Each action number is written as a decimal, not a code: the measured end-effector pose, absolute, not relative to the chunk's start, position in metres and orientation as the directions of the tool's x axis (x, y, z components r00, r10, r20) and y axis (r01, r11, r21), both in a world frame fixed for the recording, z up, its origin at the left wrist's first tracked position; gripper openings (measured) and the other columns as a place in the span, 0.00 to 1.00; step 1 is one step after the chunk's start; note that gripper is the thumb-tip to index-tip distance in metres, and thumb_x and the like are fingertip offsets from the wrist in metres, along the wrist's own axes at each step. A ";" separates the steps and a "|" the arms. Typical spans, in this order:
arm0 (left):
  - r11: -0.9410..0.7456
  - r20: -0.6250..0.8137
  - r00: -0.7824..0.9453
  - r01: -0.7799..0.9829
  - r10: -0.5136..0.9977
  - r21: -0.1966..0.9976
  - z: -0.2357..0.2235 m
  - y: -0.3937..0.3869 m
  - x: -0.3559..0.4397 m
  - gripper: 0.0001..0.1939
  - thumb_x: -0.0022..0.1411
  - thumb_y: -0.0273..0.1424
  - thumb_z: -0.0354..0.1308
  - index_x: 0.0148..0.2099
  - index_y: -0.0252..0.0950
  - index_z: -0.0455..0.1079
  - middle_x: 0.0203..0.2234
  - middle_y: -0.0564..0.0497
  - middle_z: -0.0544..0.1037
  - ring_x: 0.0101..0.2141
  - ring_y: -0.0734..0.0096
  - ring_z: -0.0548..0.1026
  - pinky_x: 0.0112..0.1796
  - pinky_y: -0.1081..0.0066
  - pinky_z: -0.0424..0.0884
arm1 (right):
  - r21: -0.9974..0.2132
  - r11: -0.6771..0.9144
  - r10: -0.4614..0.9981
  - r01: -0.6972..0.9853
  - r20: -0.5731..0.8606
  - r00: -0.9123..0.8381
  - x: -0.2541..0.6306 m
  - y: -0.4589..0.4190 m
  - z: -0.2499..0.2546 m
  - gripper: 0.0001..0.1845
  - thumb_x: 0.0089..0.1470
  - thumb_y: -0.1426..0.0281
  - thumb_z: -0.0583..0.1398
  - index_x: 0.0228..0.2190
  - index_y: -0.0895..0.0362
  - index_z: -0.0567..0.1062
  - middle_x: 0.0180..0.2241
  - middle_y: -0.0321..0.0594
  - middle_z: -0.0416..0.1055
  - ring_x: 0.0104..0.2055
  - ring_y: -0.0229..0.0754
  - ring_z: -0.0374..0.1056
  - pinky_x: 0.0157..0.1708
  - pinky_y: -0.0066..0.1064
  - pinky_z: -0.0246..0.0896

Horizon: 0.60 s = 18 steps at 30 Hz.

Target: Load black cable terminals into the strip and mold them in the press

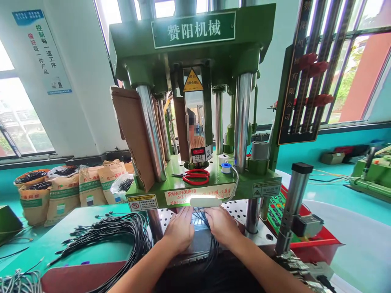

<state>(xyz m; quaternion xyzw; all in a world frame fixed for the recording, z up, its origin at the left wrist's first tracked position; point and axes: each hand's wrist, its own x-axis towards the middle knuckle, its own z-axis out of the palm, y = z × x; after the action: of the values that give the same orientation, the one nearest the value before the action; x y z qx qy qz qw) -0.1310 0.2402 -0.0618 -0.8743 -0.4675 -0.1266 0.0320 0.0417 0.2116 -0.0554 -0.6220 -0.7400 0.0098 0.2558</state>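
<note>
My left hand and my right hand lie side by side, palms down, on the dark mould block under the green press machine. Both hands press on thin black cables that run across the block toward me. The fingertips reach under the green platen, where a small white light bar glows. What the fingers pinch is hidden.
A bundle of black cables lies on the teal table to the left. Red scissors and tape rolls sit on the platen. Brown sacks stand at the left, a red tray and a steel post at the right.
</note>
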 end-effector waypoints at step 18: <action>-0.650 0.219 0.622 0.755 0.752 0.084 -0.075 0.248 -0.137 0.37 0.50 0.26 0.47 0.64 0.32 0.52 0.62 0.44 0.59 0.61 0.60 0.56 0.60 0.57 0.51 | -0.260 0.180 0.951 0.949 0.294 -0.100 0.012 0.235 -0.045 0.10 0.60 0.73 0.55 0.42 0.60 0.73 0.44 0.45 0.73 0.45 0.44 0.69 0.47 0.41 0.63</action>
<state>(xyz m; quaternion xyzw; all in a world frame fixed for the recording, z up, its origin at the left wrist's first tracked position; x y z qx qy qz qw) -0.1368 0.2483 -0.0752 -0.9006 -0.4183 -0.1178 0.0082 0.0124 0.2345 -0.0452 -0.6402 -0.7416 0.0026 0.2002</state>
